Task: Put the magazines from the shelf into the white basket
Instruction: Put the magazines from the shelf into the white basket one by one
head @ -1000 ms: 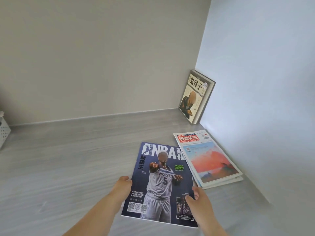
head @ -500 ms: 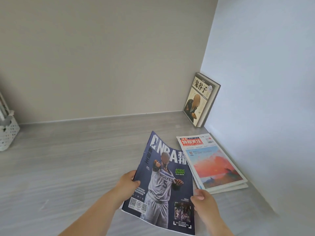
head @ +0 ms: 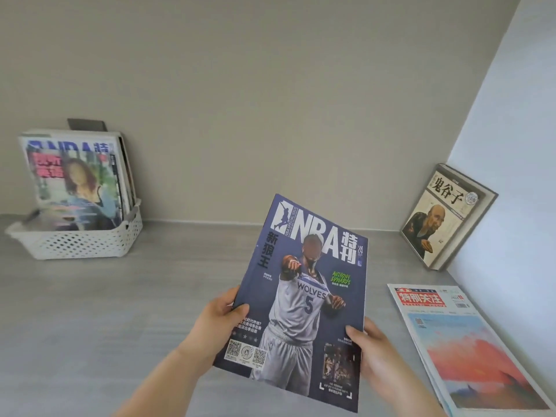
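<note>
Both hands hold a dark blue NBA magazine (head: 304,299) with a basketball player on its cover, lifted off the grey shelf and tilted up. My left hand (head: 218,319) grips its lower left edge. My right hand (head: 371,353) grips the lower right edge. The white perforated basket (head: 90,240) stands at the far left against the back wall, with several magazines (head: 75,182) upright inside it. A stack of magazines with a red-titled cover (head: 460,347) lies flat on the shelf at the right.
A thick book with a seated figure on its cover (head: 442,218) leans in the back right corner. The back wall and the pale right wall close in the grey shelf surface (head: 120,311) between basket and hands.
The NBA magazine has been lifted off the shelf and tilted upright in both hands. The view has swung left, bringing the white basket with its magazines fully into sight.
</note>
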A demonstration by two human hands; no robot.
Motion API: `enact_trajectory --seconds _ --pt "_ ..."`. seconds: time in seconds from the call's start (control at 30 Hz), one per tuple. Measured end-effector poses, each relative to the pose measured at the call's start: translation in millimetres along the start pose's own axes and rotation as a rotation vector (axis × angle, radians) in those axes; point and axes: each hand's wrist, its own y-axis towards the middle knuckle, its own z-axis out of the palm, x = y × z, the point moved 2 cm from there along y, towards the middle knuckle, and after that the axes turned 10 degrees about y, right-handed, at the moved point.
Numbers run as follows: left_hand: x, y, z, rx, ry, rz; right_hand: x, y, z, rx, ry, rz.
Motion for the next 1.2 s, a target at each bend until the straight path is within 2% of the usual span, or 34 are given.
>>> enact_trajectory --seconds 0.17,0.4,0.63,0.7,0.83,1.0,1.2 --pt "7.6 6.4 -81.1 -0.059 0.103 -0.018 -5.3 18.3 72.4 0.126 -0.203 0.002" --pt "20.8 25.4 -214.8 -0.205 0.325 -0.036 -20.4 49.2 221.4 0.214 -0.401 -0.144" --pt "12.1 42.4 -348.6 -0.561 0.371 -0.006 -31.5 82.4 381.1 0.337 -0.526 -0.331" --pt "6.1 49.5 -380.0 -0.6 0.361 0.006 -32.8 95.0 413.8 0.347 -0.529 -0.364" --pt "-6.5 68.2 -425.5 -0.641 0.348 0.033 -25.4 118.2 465.1 0.342 -0.521 -0.44" --pt "-20.2 100.6 -472.4 -0.668 0.247 0.101 -6.2 145.5 514.3 0.429 -0.489 -0.485" --pt "-34.5 138.4 -509.4 -0.72 0.316 0.184 11.7 176.8 550.3 0.4 -0.585 -0.541"
